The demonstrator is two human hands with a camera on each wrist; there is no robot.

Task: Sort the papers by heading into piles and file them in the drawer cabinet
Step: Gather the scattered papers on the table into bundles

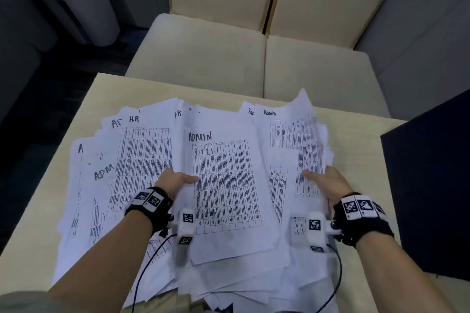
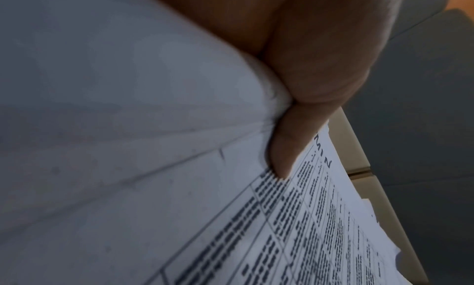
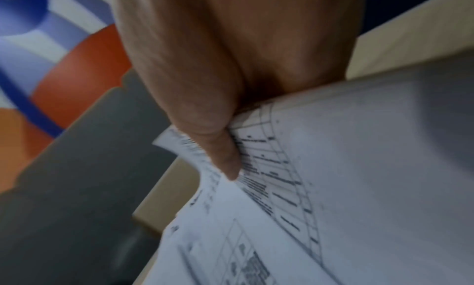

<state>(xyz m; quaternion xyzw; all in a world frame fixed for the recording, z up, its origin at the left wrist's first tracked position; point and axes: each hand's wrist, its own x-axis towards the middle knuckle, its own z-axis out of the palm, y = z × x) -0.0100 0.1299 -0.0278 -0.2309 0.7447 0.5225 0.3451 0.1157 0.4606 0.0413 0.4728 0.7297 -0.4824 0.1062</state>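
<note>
Left hand (image 1: 178,181) pinches the white "ADMIN" printed sheet (image 1: 223,185) mid-frame; right hand (image 1: 328,183) pinches another sheet from the messy paper heap (image 1: 84,198) on the beige counter (image 1: 142,89). Light, floppy, slippery stuff, so I'd grab edges, thumb on top.

A loose heap of white papers (image 1: 157,160) printed with dense tables covers most of the table (image 1: 142,89), fanned from its left edge to its right edge. Handwritten headings read ADMIN, HR, Admin. The top ADMIN sheet (image 1: 223,185) lies near the middle, slightly tilted.
</note>
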